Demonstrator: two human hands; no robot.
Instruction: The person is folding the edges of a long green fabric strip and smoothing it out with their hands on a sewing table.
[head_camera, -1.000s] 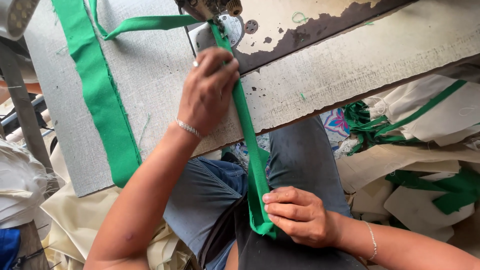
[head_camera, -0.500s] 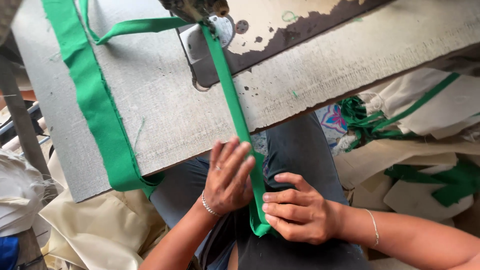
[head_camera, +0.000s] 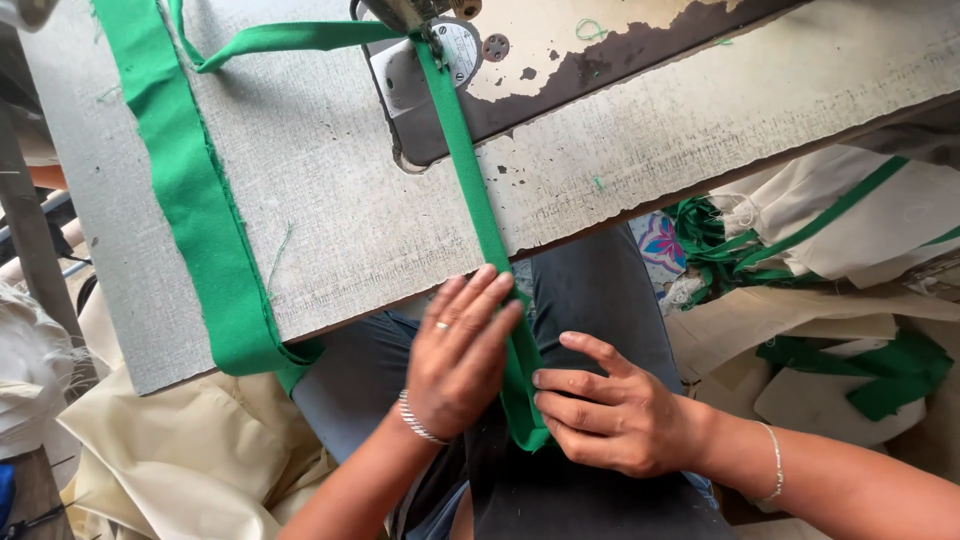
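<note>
No packages, labels, signs or screens show in this view.

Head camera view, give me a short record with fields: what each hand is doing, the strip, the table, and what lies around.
left hand: flat on the folded green strip, fingers together, at the table's near edge
right hand: pinching the strip's lower end over the lap
folded green strip: runs from the sewing machine foot down across the table to both hands
wide green band: lies along the table's left side, hanging over the near edge
table: grey, worn, paint chipped
surroundings: cream cloth lower left; pile of cream and green pieces at right
</note>
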